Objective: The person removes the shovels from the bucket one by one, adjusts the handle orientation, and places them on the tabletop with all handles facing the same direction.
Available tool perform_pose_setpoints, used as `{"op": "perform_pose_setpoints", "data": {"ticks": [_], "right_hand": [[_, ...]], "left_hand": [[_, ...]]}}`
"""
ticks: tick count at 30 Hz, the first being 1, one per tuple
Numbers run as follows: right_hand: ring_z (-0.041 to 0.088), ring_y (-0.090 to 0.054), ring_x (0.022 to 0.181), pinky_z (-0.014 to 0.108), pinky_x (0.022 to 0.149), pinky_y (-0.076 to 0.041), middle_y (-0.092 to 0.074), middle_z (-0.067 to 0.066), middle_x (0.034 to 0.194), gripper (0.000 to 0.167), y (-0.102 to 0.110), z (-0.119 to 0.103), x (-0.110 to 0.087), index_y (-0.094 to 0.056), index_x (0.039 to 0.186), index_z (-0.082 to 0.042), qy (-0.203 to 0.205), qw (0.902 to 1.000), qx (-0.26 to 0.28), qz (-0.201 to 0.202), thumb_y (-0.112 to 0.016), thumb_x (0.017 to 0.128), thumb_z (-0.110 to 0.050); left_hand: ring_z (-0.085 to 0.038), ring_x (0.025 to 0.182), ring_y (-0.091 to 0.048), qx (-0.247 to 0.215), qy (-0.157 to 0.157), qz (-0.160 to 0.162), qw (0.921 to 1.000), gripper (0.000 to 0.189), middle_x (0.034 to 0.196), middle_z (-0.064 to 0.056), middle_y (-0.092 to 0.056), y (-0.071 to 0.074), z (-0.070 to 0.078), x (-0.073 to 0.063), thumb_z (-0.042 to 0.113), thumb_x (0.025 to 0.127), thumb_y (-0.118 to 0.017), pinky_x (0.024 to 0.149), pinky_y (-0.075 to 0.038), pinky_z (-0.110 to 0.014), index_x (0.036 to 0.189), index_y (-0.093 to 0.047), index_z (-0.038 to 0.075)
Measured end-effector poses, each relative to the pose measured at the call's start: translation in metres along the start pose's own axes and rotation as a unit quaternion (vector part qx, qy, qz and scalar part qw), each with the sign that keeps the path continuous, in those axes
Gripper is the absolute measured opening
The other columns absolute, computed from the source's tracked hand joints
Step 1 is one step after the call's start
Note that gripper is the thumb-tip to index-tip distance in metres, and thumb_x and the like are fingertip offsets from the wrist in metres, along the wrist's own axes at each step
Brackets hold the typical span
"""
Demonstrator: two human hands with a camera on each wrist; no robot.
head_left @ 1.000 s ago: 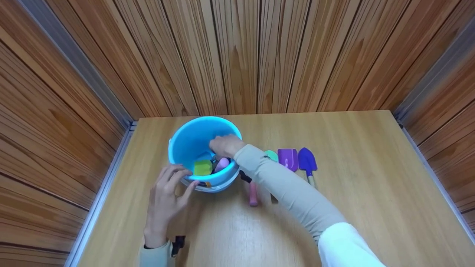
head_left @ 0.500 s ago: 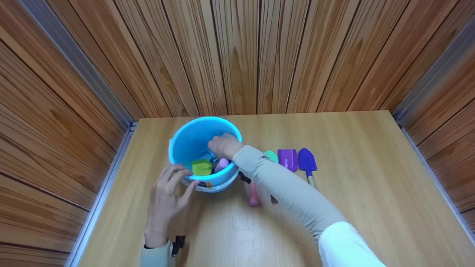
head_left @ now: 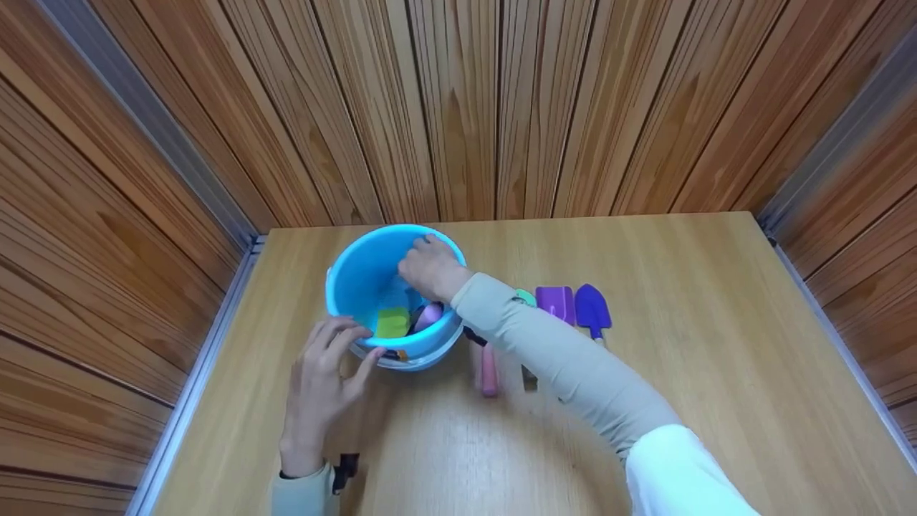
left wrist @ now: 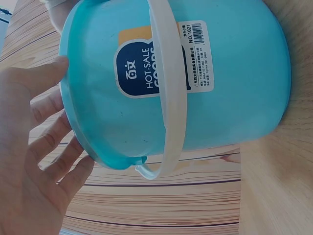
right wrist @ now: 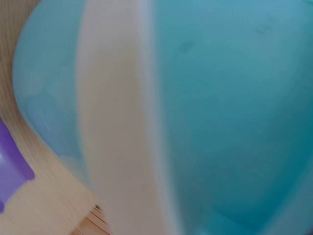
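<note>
A blue bucket (head_left: 365, 276) with a white handle (left wrist: 168, 98) stands at the left of the table. My left hand (head_left: 322, 376) touches the near left part of its rim, thumb at the outside, fingers spread and fairly straight. My right hand (head_left: 430, 269) reaches down inside the bucket by its far right wall, knuckles up. Its fingertips are hidden, so I cannot tell whether it holds anything. At the bucket's bottom lie a lime green toy piece (head_left: 392, 322) and a rounded purple piece (head_left: 430, 315), with something dark between them. The right wrist view shows mostly blurred bucket wall.
Right of the bucket, partly under the right sleeve (head_left: 544, 351), sand tools lie on the table (head_left: 688, 344): a purple shovel (head_left: 556, 304), a dark blue shovel (head_left: 592, 308), a mint green head (head_left: 526, 296) and a pink handle (head_left: 488, 373). A wooden plank wall (head_left: 473, 107) rises behind.
My right hand has risen a little and moved toward the far wall inside the bucket. The lime green piece has shifted and turned slightly. My left hand stays at the rim.
</note>
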State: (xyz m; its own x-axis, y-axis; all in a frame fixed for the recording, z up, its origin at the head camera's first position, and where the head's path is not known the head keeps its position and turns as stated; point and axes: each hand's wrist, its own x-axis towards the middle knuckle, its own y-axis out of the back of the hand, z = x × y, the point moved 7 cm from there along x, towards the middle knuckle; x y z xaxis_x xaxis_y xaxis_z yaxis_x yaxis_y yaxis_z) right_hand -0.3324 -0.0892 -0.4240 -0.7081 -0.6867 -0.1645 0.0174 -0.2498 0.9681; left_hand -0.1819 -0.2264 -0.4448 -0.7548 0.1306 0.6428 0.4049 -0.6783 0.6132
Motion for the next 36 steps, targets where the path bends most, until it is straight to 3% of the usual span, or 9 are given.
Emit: {"op": "perform_pose_setpoints", "data": {"ticks": [4,8,14,19,28,32,36], "right_hand": [[0.026,-0.065,0.100,0.037,0.099,-0.055,-0.076,0.009,0.103,0.030,0.014,0.010,-0.010,-0.076,0.121,-0.010,-0.007,0.9999,0.011,0.005,-0.069,0.103,-0.032],[0.024,-0.065,0.089,0.036,0.091,-0.061,-0.073,0.010,0.098,0.027,0.026,0.025,-0.024,-0.074,0.123,-0.008,-0.020,0.9959,0.087,0.016,-0.071,0.103,-0.026],[0.024,-0.065,0.082,0.037,0.080,-0.061,-0.075,0.010,0.100,0.021,0.047,0.053,-0.053,-0.078,0.122,-0.009,-0.035,0.9735,0.220,0.053,-0.071,0.103,-0.014],[0.026,-0.068,0.082,0.036,0.072,-0.059,-0.079,0.011,0.111,0.024,0.057,0.073,-0.076,-0.079,0.124,-0.010,-0.033,0.9584,0.274,0.074,-0.073,0.101,-0.009],[0.024,-0.068,0.083,0.030,0.060,-0.055,-0.078,0.012,0.115,0.034,0.035,0.104,-0.117,-0.075,0.130,-0.008,-0.054,0.9297,0.359,0.062,-0.077,0.096,-0.003],[0.025,-0.068,0.086,0.032,0.067,-0.058,-0.076,0.013,0.115,0.031,0.020,0.116,-0.135,-0.074,0.128,-0.007,-0.045,0.9145,0.398,0.055,-0.077,0.097,-0.004],[0.027,-0.071,0.090,0.035,0.074,-0.062,-0.072,0.015,0.116,0.035,0.004,0.129,-0.156,-0.069,0.133,-0.004,-0.041,0.8970,0.436,0.060,-0.074,0.099,-0.003]], "left_hand": [[-0.014,0.120,-0.064,0.005,-0.005,0.003,1.0000,0.032,0.122,-0.001,-0.072,0.001,0.001,0.000,0.028,0.089,-0.090,0.098,-0.063,-0.043,0.115,-0.078,0.014],[-0.014,0.119,-0.064,0.007,-0.007,0.002,0.9999,0.032,0.121,-0.001,-0.072,0.000,0.001,-0.001,0.027,0.089,-0.090,0.096,-0.064,-0.042,0.115,-0.078,0.014],[-0.013,0.120,-0.063,0.001,-0.011,0.003,0.9999,0.032,0.122,0.000,-0.072,0.000,0.001,0.000,0.027,0.089,-0.090,0.097,-0.064,-0.043,0.116,-0.078,0.015],[-0.011,0.120,-0.063,0.005,-0.009,0.010,0.9999,0.033,0.123,0.002,-0.072,0.005,0.000,-0.001,0.026,0.088,-0.091,0.098,-0.063,-0.042,0.116,-0.078,0.017],[-0.009,0.120,-0.064,0.010,-0.001,0.011,0.9999,0.032,0.124,0.006,-0.072,0.009,-0.001,-0.006,0.027,0.088,-0.090,0.104,-0.056,-0.025,0.117,-0.078,0.020],[-0.010,0.119,-0.064,0.009,0.000,0.011,0.9999,0.031,0.122,0.004,-0.072,0.008,-0.002,-0.004,0.026,0.089,-0.090,0.100,-0.062,-0.038,0.116,-0.078,0.018],[-0.012,0.120,-0.064,0.004,0.001,0.009,0.9999,0.031,0.122,0.003,-0.072,0.005,-0.002,-0.001,0.026,0.089,-0.089,0.098,-0.063,-0.043,0.116,-0.078,0.017]]}}
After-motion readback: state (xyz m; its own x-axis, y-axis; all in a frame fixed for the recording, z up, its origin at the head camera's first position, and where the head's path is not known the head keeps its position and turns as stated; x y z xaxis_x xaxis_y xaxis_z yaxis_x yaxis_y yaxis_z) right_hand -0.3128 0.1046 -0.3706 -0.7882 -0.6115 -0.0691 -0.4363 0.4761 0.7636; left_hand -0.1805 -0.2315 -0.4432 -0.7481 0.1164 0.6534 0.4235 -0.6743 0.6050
